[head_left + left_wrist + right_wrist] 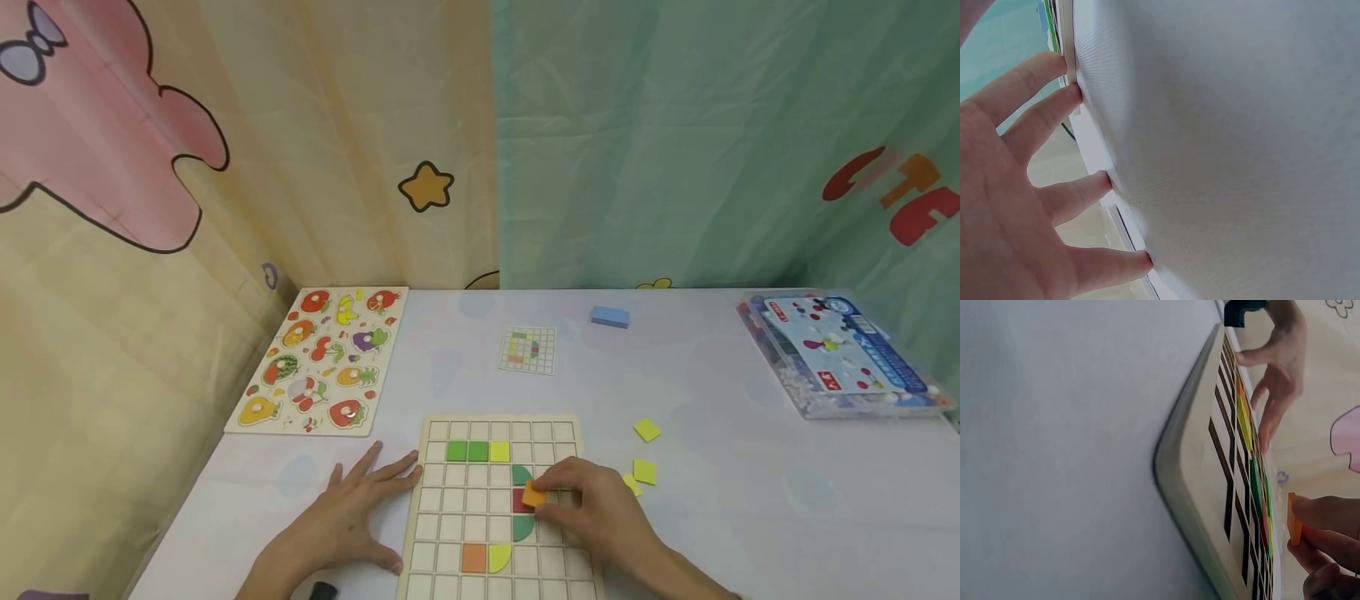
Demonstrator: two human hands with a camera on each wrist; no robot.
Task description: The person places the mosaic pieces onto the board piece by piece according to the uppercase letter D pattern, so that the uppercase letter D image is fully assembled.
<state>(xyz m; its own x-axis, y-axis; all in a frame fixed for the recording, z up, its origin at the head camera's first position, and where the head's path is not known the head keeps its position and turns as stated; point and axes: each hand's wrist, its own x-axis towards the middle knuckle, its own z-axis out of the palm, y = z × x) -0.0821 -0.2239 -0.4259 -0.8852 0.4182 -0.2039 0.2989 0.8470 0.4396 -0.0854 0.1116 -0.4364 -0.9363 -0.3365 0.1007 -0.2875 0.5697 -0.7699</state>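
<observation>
My right hand (603,508) pinches an orange square tile (533,495) between thumb and fingers, just above the wooden grid board (504,419). Beneath that tile, a red square tile (518,501) is partly covered. Green quarter-round tiles (522,528) sit above and below the red one. Two green squares (467,451) and a yellow square (499,452) lie in an upper row; an orange square (473,557) and a yellow quarter-round (499,557) lie lower down. Spread wide, my left hand (345,521) rests its fingertips on the table along the board's left edge.
Loose yellow tiles (645,472) lie right of the board. Behind it are a small pattern card (528,350) and a blue block (611,317). A fruit puzzle board (378,358) stands back left, a clear plastic case (847,354) back right. Curtains (637,150) border the table.
</observation>
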